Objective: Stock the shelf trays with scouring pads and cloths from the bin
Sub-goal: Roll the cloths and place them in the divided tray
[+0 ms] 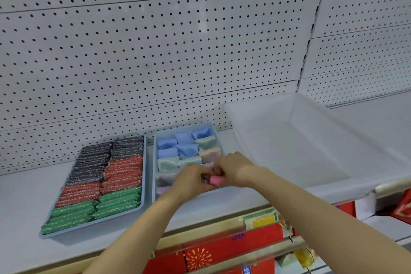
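Note:
Two pale blue trays stand side by side on the white shelf. The left tray (145, 176) is packed with rows of black, red and green scouring pads (121, 171). Folded blue, green and peach cloths (186, 147) fill the right tray (154, 158). Over that tray's front right corner, my left hand (191, 181) and my right hand (235, 168) meet, and both grip a folded pink cloth (216, 180). A translucent white bin (289, 140) sits to the right on the shelf, and nothing shows inside it.
White pegboard (155, 51) backs the shelf. The shelf's front rail carries a price label (261, 218). Red packaged goods (222, 251) sit on the level below. Bare shelf surface (24, 196) lies left of the pad tray.

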The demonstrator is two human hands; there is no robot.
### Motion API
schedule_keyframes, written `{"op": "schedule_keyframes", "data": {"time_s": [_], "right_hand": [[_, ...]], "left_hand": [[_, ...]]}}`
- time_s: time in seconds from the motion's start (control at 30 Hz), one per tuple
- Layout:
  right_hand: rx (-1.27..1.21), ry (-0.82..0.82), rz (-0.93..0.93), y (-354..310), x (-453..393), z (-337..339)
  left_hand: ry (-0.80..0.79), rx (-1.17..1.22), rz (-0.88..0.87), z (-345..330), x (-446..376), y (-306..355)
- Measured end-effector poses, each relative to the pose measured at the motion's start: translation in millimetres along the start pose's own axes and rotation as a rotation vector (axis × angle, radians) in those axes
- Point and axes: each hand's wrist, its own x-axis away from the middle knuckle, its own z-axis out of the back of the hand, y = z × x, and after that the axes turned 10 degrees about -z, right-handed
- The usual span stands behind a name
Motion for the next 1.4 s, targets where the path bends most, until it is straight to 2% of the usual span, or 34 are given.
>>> {"op": "schedule_keyframes", "data": {"time_s": [0.23, 0.4, 0.5, 0.6, 0.87, 0.97, 1.07, 1.13, 1.23, 1.4], "right_hand": [[-0.075, -0.028, 0.038, 4, -2, 2], [-0.079, 0.063, 0.039, 2, -6, 5], [-0.085, 0.008, 0.048, 5, -8, 0], [-0.077, -0.043, 0.078, 2, -9, -5], [-0.006, -0.053, 0.072, 0, -16, -15], [-0.123, -0.099, 0.066, 3, -15, -7], [-0.287, 0.045, -0.009, 9, -24, 5], [-0.227, 0.074, 0.000, 8, -35, 5], [-0.057, 0.068, 0.031, -2, -47, -5], [-0.074, 0.118, 0.027, 0, -57, -17]], "left_hand": [[0.079, 0.007, 0.124, -6, -4, 2], [0.101, 0.089, 0.057, -3, 5, 3], [0.168, 0.178, 0.034, 4, 24, 1], [0.241, 0.090, 0.075, 14, 45, -16], [0.076, -0.050, 0.091, 30, 47, -20], [0.075, -0.018, 0.069, 29, 48, -18], [0.248, 0.066, 0.066, 31, 49, -24], [0.324, -0.027, 0.085, 33, 41, -31], [0.221, -0.130, 0.099, 32, 28, -35], [0.213, -0.145, 0.155, 27, 19, -36]]}}
